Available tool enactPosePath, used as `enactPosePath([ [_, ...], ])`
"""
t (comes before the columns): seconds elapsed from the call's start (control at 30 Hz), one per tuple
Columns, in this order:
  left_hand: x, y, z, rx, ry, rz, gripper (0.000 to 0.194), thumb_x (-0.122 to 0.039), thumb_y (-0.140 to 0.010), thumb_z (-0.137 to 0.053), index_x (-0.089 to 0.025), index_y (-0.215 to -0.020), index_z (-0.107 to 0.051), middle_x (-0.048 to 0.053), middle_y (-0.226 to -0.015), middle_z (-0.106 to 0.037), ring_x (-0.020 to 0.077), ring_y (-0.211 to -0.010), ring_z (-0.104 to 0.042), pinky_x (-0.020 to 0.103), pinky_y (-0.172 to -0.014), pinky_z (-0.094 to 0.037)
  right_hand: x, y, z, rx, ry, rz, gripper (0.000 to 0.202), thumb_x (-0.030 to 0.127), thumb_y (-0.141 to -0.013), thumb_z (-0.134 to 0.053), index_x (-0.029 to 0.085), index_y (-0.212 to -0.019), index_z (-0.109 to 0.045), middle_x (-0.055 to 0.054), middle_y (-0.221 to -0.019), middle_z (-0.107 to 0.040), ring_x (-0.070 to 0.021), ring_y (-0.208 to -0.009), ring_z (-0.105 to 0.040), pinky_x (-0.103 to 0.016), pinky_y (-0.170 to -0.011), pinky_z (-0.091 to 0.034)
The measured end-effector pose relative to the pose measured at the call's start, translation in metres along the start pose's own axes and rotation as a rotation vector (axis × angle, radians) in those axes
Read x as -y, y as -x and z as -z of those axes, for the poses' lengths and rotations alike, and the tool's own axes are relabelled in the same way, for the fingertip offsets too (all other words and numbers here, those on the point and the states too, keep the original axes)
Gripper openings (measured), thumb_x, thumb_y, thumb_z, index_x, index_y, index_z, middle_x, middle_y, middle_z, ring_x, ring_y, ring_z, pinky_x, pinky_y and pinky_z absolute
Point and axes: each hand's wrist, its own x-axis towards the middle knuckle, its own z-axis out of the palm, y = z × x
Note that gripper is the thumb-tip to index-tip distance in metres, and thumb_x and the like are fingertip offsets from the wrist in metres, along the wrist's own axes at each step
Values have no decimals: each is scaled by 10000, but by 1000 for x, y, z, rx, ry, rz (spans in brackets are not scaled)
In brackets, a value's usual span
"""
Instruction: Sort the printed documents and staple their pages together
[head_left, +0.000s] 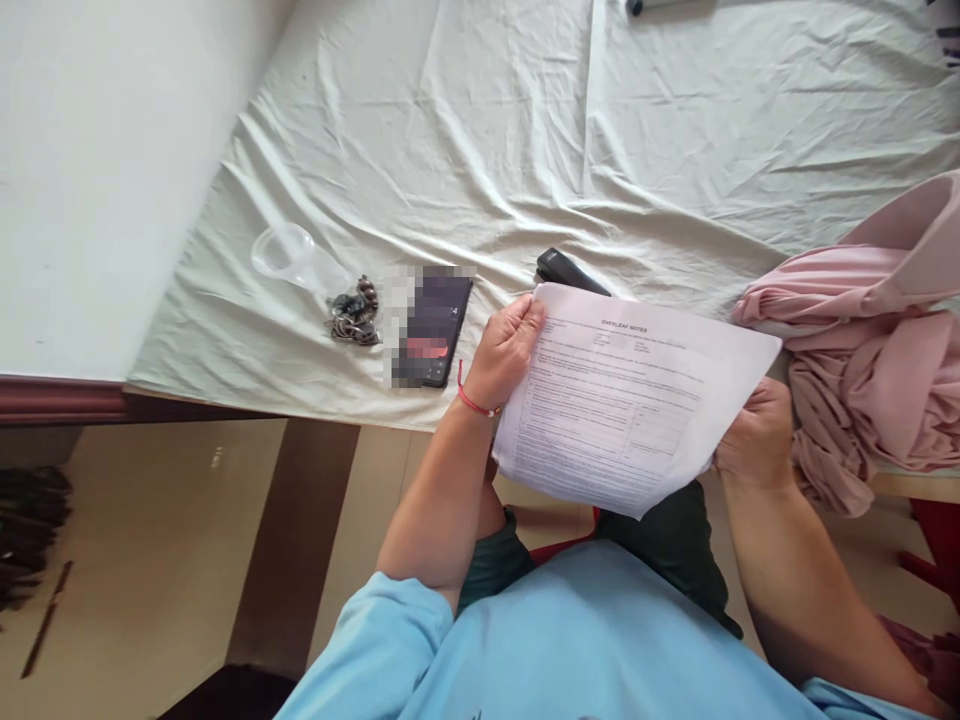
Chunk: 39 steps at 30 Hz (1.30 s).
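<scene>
Printed sheets of paper point(607, 400), headed "OVERLEAF NOTES", are held up over my lap and the table's front edge. My left hand point(510, 345), with a red string bracelet at its wrist, pinches their upper left corner. On the right side my right hand point(757, 435) grips the edge; part of its fingers is hidden behind the paper. How many sheets there are, I cannot tell. Just beyond the paper's top edge lies a black stapler point(570, 272), partly covered by it. A dark phone point(442, 325) with a lit screen rests left of my left hand.
A pale cloth point(465, 130) with wrinkles covers the table. Toward the left lie a bunch of keys point(355, 315) and a clear plastic container point(283, 252). Pink fabric point(877, 340) is heaped at the right, hanging over the edge. A white wall point(112, 180) borders the table's left side.
</scene>
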Motion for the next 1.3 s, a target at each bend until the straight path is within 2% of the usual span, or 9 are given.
enactPosePath([
  [0.53, 0, 0, -1, 0, 8, -2, 412, -576, -979, -646, -192, -828, -642, 15, -746, -587, 147, -704, -516, 273, -645, -417, 6, 1, -7, 39, 36, -27, 227, 176, -607, -928, 249, -814, -871, -32, -795, -823, -262, -775, -805, -343, -691, -683],
  [0.73, 2, -1, 0, 13, -48, -17, 437, -603, -982, -624, -199, -817, -614, 9, -738, -572, 146, -700, -502, 280, -644, -411, 4, 3, -7, 27, 26, -20, 209, 211, -599, -952, 255, -775, -849, -10, -787, -817, -266, -816, -804, -375, -757, -684],
  [0.83, 2, -2, 0, -4, -96, -39, 441, -598, -984, -625, -198, -797, -614, 7, -737, -569, 142, -696, -489, 282, -641, -402, -2, 0, -4, 7, -25, -29, 199, 292, -700, -931, 254, -875, -844, -16, -895, -829, -233, -878, -796, -348, -834, -659],
  [0.97, 0, -2, 0, -33, -102, -52, 424, -589, -982, -631, -203, -810, -645, 4, -744, -581, 140, -698, -490, 279, -651, -413, -8, -10, 5, -131, -79, 33, 287, 479, -919, -762, 258, -1097, -801, -33, -1072, -807, -169, -1000, -755, -283, -913, -591],
  [1.07, -3, 0, -3, -32, -48, -28, 402, -586, -975, -645, -207, -846, -683, 13, -778, -623, 149, -738, -542, 279, -682, -448, -8, -13, 13, -154, -60, 5, 460, 620, -920, -710, 260, -1204, -752, -58, -1166, -779, -185, -1105, -725, -301, -938, -572],
  [1.13, -5, 1, -5, -24, 5, -12, 385, -585, -971, -654, -212, -893, -709, 21, -814, -657, 158, -791, -591, 280, -718, -480, -7, -11, 17, -120, -56, -54, 540, 629, -862, -776, 277, -1267, -715, -57, -1167, -779, -202, -1127, -725, -332, -971, -570],
  [1.2, -6, 2, -6, -14, 56, -4, 376, -592, -967, -657, -222, -943, -725, 22, -831, -681, 168, -845, -633, 283, -753, -509, -5, -8, 19, -37, -69, -125, 612, 563, -814, -852, 293, -1334, -677, -54, -1142, -792, -223, -1123, -738, -357, -983, -579],
  [1.3, -5, 1, -7, -15, 112, -3, 372, -600, -966, -656, -239, -1010, -732, 18, -831, -701, 182, -909, -678, 289, -786, -540, -2, -1, 21, 114, -117, -245, 578, 507, -829, -853, 283, -1335, -687, -75, -1159, -804, -258, -1147, -747, -385, -967, -608],
])
